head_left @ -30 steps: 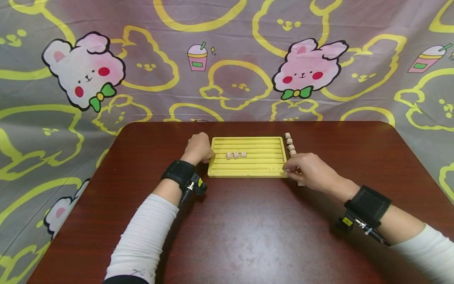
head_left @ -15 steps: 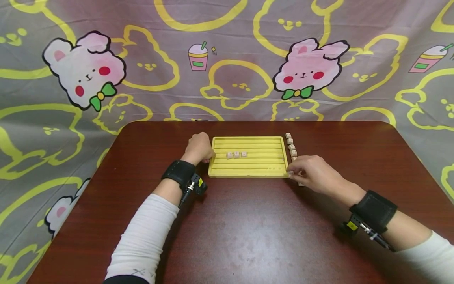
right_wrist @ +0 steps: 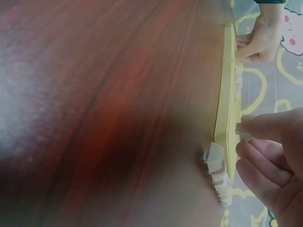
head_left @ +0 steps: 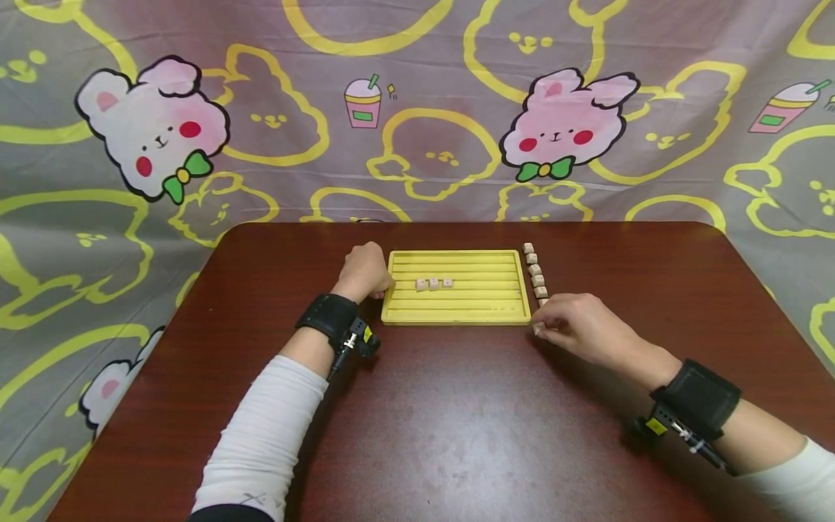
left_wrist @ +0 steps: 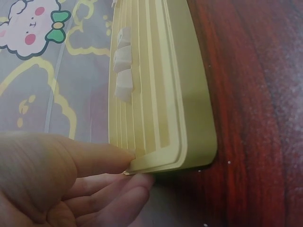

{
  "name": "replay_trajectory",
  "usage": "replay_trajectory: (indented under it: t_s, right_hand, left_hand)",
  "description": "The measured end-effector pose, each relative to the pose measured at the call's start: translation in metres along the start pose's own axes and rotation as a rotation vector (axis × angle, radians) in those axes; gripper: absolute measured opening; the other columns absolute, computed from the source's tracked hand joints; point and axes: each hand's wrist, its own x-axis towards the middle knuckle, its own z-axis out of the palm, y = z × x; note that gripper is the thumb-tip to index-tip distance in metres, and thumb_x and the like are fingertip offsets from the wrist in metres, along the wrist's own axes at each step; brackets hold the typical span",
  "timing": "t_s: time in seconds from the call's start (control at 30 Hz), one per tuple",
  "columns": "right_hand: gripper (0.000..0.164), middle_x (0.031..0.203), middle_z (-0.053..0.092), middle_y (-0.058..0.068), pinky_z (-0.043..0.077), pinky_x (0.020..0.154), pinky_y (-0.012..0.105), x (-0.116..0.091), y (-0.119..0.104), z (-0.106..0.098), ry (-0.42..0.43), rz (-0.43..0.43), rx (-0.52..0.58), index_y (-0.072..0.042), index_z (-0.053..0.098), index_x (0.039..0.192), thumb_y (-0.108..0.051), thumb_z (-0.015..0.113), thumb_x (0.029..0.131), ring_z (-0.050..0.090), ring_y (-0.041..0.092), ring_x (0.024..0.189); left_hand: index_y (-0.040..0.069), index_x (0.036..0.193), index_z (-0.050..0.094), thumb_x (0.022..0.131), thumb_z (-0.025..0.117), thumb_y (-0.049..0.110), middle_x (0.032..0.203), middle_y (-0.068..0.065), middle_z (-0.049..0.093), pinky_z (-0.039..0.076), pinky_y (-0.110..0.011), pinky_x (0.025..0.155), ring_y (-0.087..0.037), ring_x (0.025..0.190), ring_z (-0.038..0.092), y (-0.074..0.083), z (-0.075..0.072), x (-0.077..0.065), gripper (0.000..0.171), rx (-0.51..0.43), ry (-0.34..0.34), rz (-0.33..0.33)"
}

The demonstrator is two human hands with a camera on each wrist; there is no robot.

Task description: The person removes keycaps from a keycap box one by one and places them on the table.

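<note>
A yellow ridged tray (head_left: 457,320) lies on the table, with three pale keycaps (head_left: 433,283) in one of its middle slots. At the tray's left end my left hand (head_left: 364,271) pinches the rim; in the left wrist view the thumb (left_wrist: 102,158) lies on top and the fingers curl below. My right hand (head_left: 583,330) is just off the tray's near right corner. Between its thumb and fingertips it pinches a small pale keycap (right_wrist: 241,131), partly hidden by the fingers.
A row of several loose keycaps (head_left: 535,270) runs along the tray's right side, its near end hidden by my right hand. The brown table (head_left: 430,420) stretches toward me. A patterned cloth (head_left: 430,87) hangs behind the table.
My right hand has moved right and toward me, away from the tray's right edge, uncovering more of the keycap row. The left hand and the tray have stayed put.
</note>
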Motion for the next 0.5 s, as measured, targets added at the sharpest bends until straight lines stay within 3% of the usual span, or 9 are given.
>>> replay_trajectory:
  t_s: [0.5]
  right_hand:
    - [0.016,0.088,0.07,-0.011,0.056,0.066,0.025,-0.015,0.003,0.001,0.038,-0.031,0.04,-0.018,0.077,0.097,-0.01,0.08,0.083,0.063,0.001,0.078]
  left_hand:
    - [-0.002,0.082,0.067,0.082,0.069,0.007,0.058,-0.008,0.066,0.049,-0.021,0.04,-0.019,0.053,0.069,-0.001,0.0,0.0,0.009,0.003,-0.01,0.005]
